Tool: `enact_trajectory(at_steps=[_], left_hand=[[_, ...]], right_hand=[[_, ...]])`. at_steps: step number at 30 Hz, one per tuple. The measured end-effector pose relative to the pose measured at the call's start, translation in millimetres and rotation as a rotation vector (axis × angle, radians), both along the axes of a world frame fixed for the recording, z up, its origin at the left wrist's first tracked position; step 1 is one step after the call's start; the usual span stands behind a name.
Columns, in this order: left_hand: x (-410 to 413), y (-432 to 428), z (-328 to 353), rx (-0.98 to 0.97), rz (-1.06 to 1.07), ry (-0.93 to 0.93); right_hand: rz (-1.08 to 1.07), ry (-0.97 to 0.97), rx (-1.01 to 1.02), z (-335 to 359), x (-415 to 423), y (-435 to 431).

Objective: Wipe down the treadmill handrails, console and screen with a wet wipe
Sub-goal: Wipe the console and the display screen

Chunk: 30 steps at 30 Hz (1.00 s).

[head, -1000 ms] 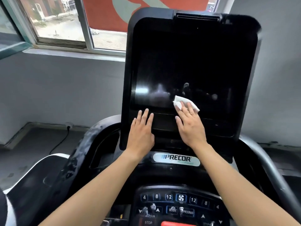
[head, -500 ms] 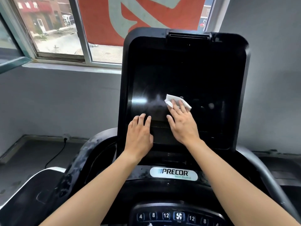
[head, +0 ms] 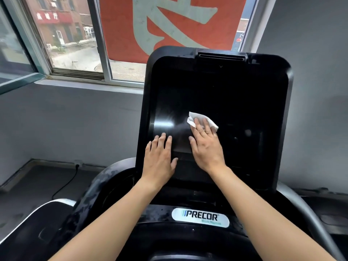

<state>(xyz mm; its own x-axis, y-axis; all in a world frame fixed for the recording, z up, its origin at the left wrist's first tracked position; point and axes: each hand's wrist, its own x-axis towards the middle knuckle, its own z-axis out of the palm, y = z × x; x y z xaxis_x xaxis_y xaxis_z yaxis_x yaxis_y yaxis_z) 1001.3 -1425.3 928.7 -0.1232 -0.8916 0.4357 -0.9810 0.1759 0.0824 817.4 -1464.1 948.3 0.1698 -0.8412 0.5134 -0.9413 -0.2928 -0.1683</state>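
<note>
Glossy black glass makes up the one tall, round-cornered screen point(head: 235, 110), streaked pale at its lower left. One crumpled white wet wipe point(head: 199, 118) lies against it under the right hand point(head: 206, 147), whose fingers point(head: 207, 127) are straight and press it flat. The left hand point(head: 160, 161) rests just beside, fingers straight on the glass, holding nothing. One oval silver badge point(head: 200, 217) sits below on the console point(head: 158, 213).

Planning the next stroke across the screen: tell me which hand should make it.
Right. The right hand presses the wet wipe flat on the screen; the left hand rests bare at its lower left, holding nothing.
</note>
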Motion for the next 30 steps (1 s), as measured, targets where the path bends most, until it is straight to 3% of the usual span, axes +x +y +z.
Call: enact_trajectory(at_steps=[2, 7, 14, 21, 27, 30], left_hand=[[-1.2, -2.9, 0.7, -0.017, 0.003, -0.003], [0.1, -8.7, 5.4, -0.059, -0.006, -0.006], [1.9, -10.6, 6.4, -0.08, 0.003, -0.007], [3.4, -19.7, 17.0, -0.067, -0.016, -0.005], [4.1, -27.5, 25.7, -0.103, -0.045, 0.05], [2.0, -32.4, 29.1, -0.113, -0.056, 0.076]], right_hand=[[0.06, 0.022, 0.033, -10.6, 12.6, 6.2], [0.236, 0.303, -0.031, -26.9, 2.8, 2.3], [0.037, 0.065, -0.037, 3.6, 5.5, -9.8], [0.247, 0.364, -0.057, 3.5, -4.0, -18.1], [-0.042, 0.046, -0.066, 41.8, -10.2, -38.0], [0.04, 0.097, -0.035, 27.5, 5.9, -26.7]])
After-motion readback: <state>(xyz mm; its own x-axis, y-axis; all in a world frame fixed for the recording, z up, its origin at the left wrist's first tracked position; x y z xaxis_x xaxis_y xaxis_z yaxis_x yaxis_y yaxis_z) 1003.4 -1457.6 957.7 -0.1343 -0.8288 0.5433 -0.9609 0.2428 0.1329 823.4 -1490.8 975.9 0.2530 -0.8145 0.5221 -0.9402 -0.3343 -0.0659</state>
